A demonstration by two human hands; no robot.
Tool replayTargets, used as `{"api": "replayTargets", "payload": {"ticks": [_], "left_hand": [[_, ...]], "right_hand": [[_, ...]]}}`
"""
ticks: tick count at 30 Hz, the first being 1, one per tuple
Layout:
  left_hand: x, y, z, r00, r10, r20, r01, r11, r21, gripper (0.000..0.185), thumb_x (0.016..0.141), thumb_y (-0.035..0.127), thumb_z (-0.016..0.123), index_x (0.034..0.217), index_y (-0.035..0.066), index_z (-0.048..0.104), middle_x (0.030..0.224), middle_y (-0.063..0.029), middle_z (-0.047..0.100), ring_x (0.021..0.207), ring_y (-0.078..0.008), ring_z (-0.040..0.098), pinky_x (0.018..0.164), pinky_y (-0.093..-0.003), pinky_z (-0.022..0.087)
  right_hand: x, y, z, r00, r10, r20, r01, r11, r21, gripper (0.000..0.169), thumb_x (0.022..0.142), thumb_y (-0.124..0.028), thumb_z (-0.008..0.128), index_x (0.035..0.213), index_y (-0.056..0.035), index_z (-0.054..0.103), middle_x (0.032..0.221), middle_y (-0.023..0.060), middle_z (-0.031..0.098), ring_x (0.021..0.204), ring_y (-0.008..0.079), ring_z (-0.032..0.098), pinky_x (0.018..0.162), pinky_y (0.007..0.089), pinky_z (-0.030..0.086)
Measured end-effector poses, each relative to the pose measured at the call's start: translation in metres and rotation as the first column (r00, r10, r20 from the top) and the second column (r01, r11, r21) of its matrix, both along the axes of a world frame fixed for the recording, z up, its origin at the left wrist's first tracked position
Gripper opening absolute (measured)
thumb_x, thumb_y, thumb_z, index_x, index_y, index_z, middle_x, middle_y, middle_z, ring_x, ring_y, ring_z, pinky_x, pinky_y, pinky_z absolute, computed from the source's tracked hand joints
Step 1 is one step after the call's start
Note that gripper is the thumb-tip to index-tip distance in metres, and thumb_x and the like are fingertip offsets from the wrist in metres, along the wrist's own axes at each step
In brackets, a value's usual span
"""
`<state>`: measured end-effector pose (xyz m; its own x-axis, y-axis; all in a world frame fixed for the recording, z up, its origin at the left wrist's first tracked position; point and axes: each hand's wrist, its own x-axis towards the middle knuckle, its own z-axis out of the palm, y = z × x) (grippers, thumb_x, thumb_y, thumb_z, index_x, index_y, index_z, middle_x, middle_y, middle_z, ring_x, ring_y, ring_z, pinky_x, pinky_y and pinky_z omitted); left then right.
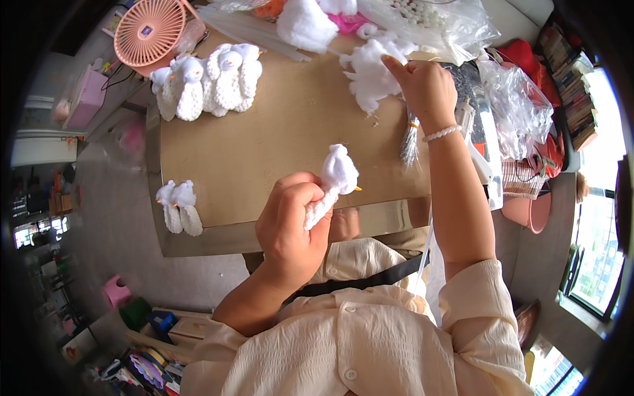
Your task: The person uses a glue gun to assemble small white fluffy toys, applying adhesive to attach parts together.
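My left hand (pixel 292 222) grips a small white plush snowman figure (pixel 339 171) by its fluffy knitted lower part, above the table's near edge. The figure has a smooth rounded head with an orange pointed nose at its right side. My right hand (pixel 427 89) is over a loose heap of white fibre stuffing (pixel 371 74) at the far right of the table, its thumb touching the fluff. Its other fingertips are hidden, so I cannot tell whether they pinch any. Just below that hand lies a bundle of silvery strands (pixel 410 141) tied with an orange band.
Several finished-looking snowman figures (pixel 230 81) stand at the table's far left, and two small ones (pixel 184 198) at its near left corner. A white glue gun (pixel 478 153) lies beside my right forearm. A pink fan (pixel 151 32), clear plastic sticks (pixel 252 32) and plastic bags (pixel 517 96) border the tabletop (pixel 257 158).
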<state>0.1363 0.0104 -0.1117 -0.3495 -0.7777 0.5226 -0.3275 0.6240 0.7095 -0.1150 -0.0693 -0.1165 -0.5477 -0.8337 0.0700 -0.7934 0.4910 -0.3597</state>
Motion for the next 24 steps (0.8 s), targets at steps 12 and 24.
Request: {"api": "replayTargets", "payload": {"ticks": [12, 24], "left_hand": [[0.011, -0.002, -0.002, 0.992, 0.033, 0.122, -0.006, 0.977, -0.215, 0.033, 0.063, -0.013, 0.068, 0.09, 0.003, 0.057, 0.091, -0.0125, 0.061, 0.072, -0.0267, 0.061, 0.06, -0.0322, 0.05], [0.008, 0.004, -0.001, 0.997, -0.027, 0.072, 0.034, 0.994, -0.101, 0.03, 0.065, -0.011, 0.069, 0.089, 0.002, 0.056, 0.093, -0.0131, 0.061, 0.072, -0.0273, 0.061, 0.061, -0.0327, 0.049]], "right_hand": [[0.026, 0.088, 0.034, 0.075, 0.491, 0.868, 0.027, 0.869, -0.494, 0.018, 0.089, -0.006, 0.06, 0.105, 0.002, 0.061, 0.079, 0.0023, 0.06, 0.066, 0.0097, 0.055, 0.062, 0.0225, 0.043], [0.026, 0.093, 0.024, -0.02, 0.359, 0.933, 0.142, 0.925, -0.353, 0.02, 0.097, -0.02, 0.051, 0.099, -0.0006, 0.056, 0.083, 0.012, 0.065, 0.071, 0.0153, 0.063, 0.058, 0.0251, 0.052]]}}
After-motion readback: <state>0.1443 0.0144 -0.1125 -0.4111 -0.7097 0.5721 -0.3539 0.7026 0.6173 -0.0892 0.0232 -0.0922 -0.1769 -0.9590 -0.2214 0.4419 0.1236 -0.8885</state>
